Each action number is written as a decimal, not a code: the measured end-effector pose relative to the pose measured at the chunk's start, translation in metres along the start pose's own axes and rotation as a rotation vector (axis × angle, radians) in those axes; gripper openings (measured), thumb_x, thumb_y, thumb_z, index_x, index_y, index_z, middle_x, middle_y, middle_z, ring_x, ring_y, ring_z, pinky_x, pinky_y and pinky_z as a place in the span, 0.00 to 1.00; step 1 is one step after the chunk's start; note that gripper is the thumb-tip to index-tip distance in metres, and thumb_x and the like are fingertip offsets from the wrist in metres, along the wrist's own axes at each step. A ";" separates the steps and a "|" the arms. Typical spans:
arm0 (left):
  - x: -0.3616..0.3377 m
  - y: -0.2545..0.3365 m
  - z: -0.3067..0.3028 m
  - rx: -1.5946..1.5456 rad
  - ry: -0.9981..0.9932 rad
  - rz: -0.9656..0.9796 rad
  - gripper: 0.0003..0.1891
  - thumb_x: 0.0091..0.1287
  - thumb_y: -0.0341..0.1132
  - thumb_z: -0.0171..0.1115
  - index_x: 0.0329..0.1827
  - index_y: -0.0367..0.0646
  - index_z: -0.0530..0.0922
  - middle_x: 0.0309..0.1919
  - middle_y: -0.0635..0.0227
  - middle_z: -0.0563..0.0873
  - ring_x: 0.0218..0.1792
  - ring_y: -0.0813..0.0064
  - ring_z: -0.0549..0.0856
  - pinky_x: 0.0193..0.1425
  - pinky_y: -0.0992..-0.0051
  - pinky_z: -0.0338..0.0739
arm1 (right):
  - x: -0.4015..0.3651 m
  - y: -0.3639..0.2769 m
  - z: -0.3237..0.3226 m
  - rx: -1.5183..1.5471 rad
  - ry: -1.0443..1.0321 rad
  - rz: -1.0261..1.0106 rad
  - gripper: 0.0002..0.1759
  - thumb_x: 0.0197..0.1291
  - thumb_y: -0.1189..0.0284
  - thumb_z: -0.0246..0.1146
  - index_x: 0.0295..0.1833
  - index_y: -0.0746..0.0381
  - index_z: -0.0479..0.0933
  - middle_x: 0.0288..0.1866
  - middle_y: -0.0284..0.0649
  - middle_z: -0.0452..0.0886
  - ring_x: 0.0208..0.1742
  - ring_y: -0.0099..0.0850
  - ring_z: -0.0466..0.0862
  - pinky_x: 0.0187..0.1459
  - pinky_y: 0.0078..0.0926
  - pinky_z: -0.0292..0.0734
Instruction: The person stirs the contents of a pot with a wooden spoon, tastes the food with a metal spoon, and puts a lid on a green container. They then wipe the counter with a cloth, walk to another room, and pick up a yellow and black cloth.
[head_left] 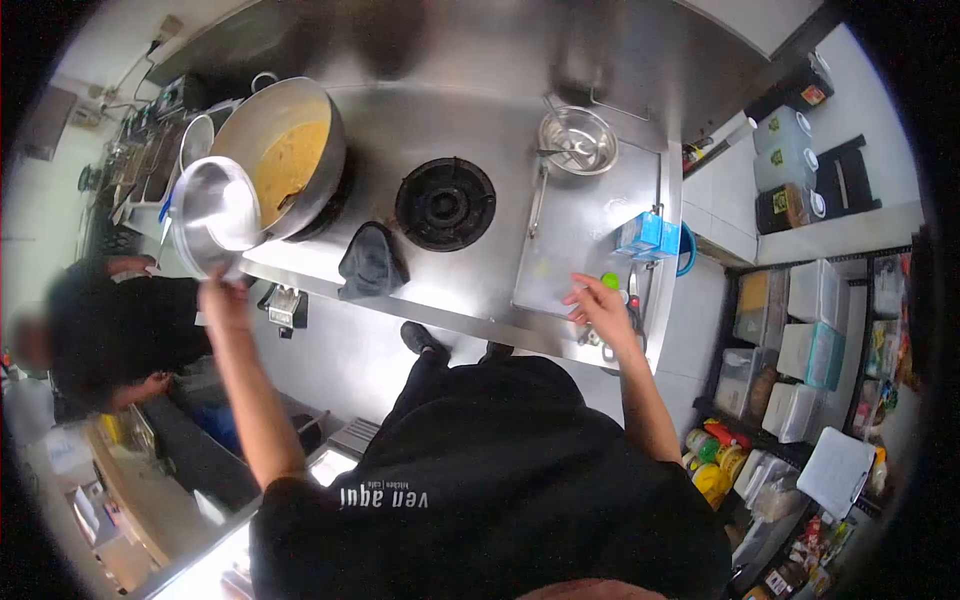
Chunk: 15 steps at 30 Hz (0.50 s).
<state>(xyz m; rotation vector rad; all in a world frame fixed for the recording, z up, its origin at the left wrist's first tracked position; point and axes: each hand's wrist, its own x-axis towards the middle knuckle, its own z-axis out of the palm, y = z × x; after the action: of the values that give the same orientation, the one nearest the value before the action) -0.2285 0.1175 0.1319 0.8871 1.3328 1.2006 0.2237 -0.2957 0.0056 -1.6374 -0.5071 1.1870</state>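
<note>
My left hand (226, 300) grips the rim of a shiny metal bowl (195, 243), tilted beside a large pot (335, 150) that holds a yellow-brown mixture. Over the right part of the steel counter, my right hand (600, 303) hangs with its fingers apart and nothing in them. Near it are a green-topped item (609, 281) and several small utensils at the counter's edge. A dark cloth (372, 262) lies at the front edge, between the pot and a black burner (445, 204).
A small metal bowl with utensils (592, 140) stands at the back right, and blue boxes (647, 236) sit near the right edge. Another person in dark clothes (130, 320) stands at the left. Shelves with containers (815, 350) are on the right.
</note>
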 end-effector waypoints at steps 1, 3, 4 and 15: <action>0.065 0.024 -0.060 -0.187 -0.046 0.026 0.07 0.68 0.30 0.57 0.40 0.34 0.77 0.31 0.64 0.81 0.28 0.75 0.82 0.27 0.82 0.78 | 0.002 -0.002 -0.003 -0.005 -0.011 -0.004 0.25 0.70 0.64 0.57 0.68 0.62 0.68 0.42 0.41 0.85 0.31 0.23 0.83 0.33 0.20 0.79; 0.194 0.070 -0.174 -0.541 0.052 0.015 0.11 0.70 0.29 0.53 0.48 0.28 0.74 0.36 0.55 0.81 0.30 0.67 0.82 0.32 0.79 0.82 | 0.008 -0.010 -0.003 -0.035 0.027 -0.005 0.22 0.70 0.65 0.56 0.65 0.64 0.70 0.40 0.42 0.85 0.31 0.23 0.83 0.31 0.19 0.78; 0.196 0.104 -0.189 -0.542 0.205 0.070 0.11 0.70 0.30 0.53 0.48 0.28 0.74 0.37 0.55 0.81 0.31 0.67 0.82 0.33 0.79 0.82 | 0.008 -0.015 0.000 -0.080 0.030 -0.032 0.22 0.70 0.65 0.56 0.64 0.64 0.70 0.39 0.41 0.85 0.30 0.24 0.82 0.31 0.20 0.77; 0.252 0.220 -0.267 -0.292 0.960 0.112 0.18 0.67 0.36 0.57 0.52 0.29 0.71 0.42 0.53 0.80 0.38 0.64 0.82 0.40 0.72 0.81 | -0.050 -0.018 0.054 -0.353 0.051 -0.003 0.19 0.68 0.68 0.57 0.60 0.66 0.74 0.37 0.36 0.83 0.32 0.21 0.80 0.33 0.20 0.76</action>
<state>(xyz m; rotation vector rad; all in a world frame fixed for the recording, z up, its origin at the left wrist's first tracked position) -0.5539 0.3630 0.2627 0.1348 1.7745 1.9735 0.1589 -0.3017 0.0434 -1.9588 -0.7171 1.0936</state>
